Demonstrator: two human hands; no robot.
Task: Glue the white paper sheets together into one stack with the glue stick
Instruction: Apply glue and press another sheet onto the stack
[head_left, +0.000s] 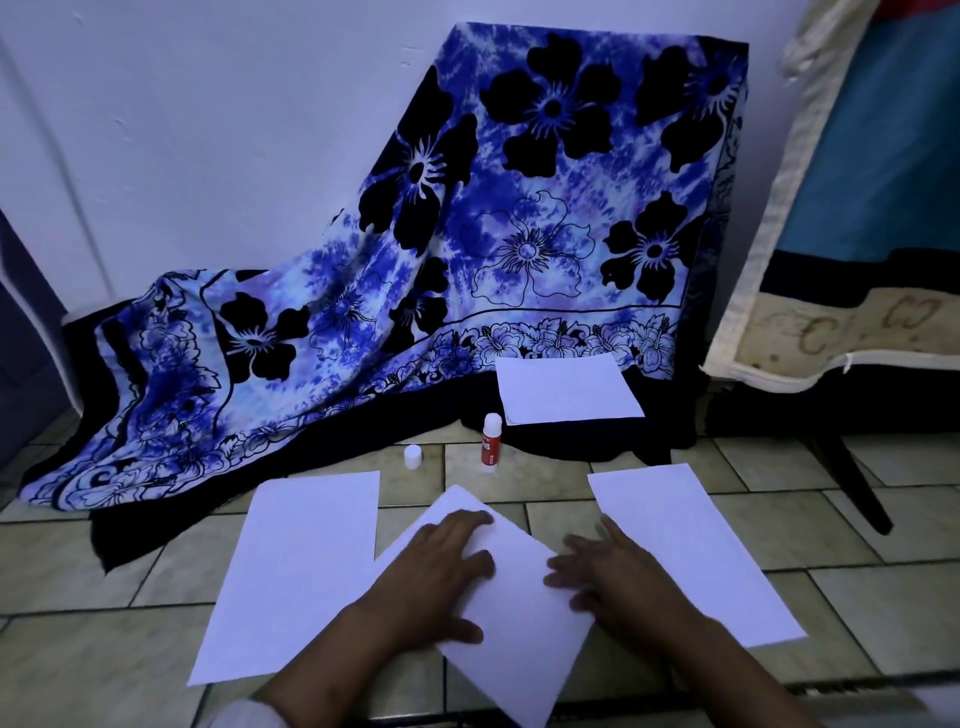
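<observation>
Several white paper sheets lie on the tiled floor. A tilted middle sheet (511, 623) overlaps the right edge of the left sheet (301, 577). My left hand (441, 577) lies flat on the middle sheet with fingers spread. My right hand (613, 577) presses flat at that sheet's right edge, partly over the right sheet (696, 551). A fourth sheet (566, 389) rests farther back on dark cloth. The red glue stick (491, 441) stands upright and uncapped behind the sheets, its white cap (413, 457) standing to its left.
A blue floral cloth (467, 234) drapes over something against the white wall and spills onto the floor at the left. A piece of furniture with a cream-edged cover (831, 312) and a dark leg (852, 478) stands at the right.
</observation>
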